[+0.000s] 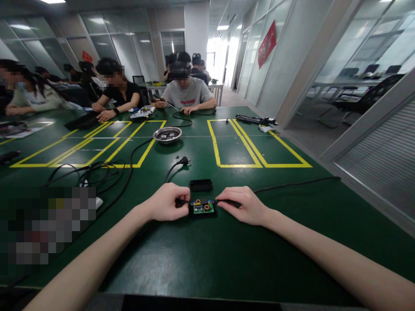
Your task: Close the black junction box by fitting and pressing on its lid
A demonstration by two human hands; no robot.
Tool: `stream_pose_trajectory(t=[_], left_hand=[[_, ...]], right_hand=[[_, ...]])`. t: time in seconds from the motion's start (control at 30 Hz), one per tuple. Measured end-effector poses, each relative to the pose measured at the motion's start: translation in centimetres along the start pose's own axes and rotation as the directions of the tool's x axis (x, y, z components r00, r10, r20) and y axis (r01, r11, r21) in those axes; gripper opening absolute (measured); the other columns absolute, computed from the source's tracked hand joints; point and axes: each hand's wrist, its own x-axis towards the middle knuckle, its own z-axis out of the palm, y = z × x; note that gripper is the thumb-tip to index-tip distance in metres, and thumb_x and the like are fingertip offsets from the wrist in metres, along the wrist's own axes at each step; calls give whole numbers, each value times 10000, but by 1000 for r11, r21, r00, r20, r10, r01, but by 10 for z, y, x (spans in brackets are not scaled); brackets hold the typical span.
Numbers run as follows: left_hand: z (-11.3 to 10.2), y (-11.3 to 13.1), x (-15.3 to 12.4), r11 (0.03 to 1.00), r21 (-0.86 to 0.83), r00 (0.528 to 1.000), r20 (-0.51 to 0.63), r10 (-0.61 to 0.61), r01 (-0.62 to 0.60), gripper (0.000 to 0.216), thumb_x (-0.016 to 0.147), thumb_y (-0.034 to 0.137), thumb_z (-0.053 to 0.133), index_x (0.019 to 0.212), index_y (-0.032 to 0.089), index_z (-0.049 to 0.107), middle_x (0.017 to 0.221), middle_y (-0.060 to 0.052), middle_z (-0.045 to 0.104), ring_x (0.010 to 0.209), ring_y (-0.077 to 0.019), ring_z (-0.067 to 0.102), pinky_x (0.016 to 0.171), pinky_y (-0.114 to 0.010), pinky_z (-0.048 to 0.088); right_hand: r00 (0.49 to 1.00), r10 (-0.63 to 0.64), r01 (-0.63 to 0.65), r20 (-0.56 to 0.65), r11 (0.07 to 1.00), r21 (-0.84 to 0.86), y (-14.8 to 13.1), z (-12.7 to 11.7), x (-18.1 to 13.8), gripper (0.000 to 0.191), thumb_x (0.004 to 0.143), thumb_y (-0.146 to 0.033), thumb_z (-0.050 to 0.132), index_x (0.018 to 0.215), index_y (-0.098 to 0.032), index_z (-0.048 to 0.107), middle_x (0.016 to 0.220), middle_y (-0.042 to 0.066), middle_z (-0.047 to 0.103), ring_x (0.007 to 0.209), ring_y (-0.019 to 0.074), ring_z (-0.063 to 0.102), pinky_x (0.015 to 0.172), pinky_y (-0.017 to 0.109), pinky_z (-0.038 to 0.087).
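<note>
A small open black box with a green circuit board (202, 207) lies on the green table (207, 259) just in front of me. My left hand (167, 201) is curled at the box's left end, pinching the black cable that enters there. My right hand (242, 204) rests flat at the box's right end, fingers pressing on the black cable (292, 185) that runs off to the right. The box's black lid (201, 185) lies apart, just behind the board. A black plug (183, 161) on a cable lies further back.
A metal bowl (167, 134) with small parts stands at mid-table. Tangled black cables (97, 172) lie at the left. Yellow tape lines (253, 151) mark rectangles. A black tool (254, 119) lies at the far right. Other people sit working at the far side.
</note>
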Motion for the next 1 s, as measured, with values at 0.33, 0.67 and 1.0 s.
stream_pose_trajectory(t=[0.33, 0.67, 1.0], left_hand=[[3, -3, 3, 990, 107, 996, -26, -88, 91, 78, 808, 229, 588, 745, 190, 613, 591, 43, 572, 523, -104, 485, 550, -204, 319], [-1, -5, 2, 992, 127, 999, -22, -23, 26, 82, 812, 220, 594, 785, 178, 659, 604, 33, 581, 511, -104, 509, 548, -206, 339], [0, -5, 1, 997, 65, 999, 6, -31, 31, 61, 803, 194, 598, 760, 171, 635, 572, 46, 551, 498, -87, 478, 523, -186, 333]], right_hand=[[998, 55, -58, -30, 989, -137, 4, 4, 1, 169, 1019, -256, 585, 977, -185, 733, 853, 55, 760, 746, 170, 724, 655, 270, 552], [998, 46, -50, -33, 989, -136, 3, 4, 1, 161, 1020, -244, 574, 979, -183, 717, 854, 54, 750, 749, 174, 719, 663, 282, 552], [999, 52, -52, -8, 991, -125, 3, 5, 0, 161, 1018, -243, 569, 1025, -183, 719, 874, 59, 752, 757, 174, 717, 667, 280, 559]])
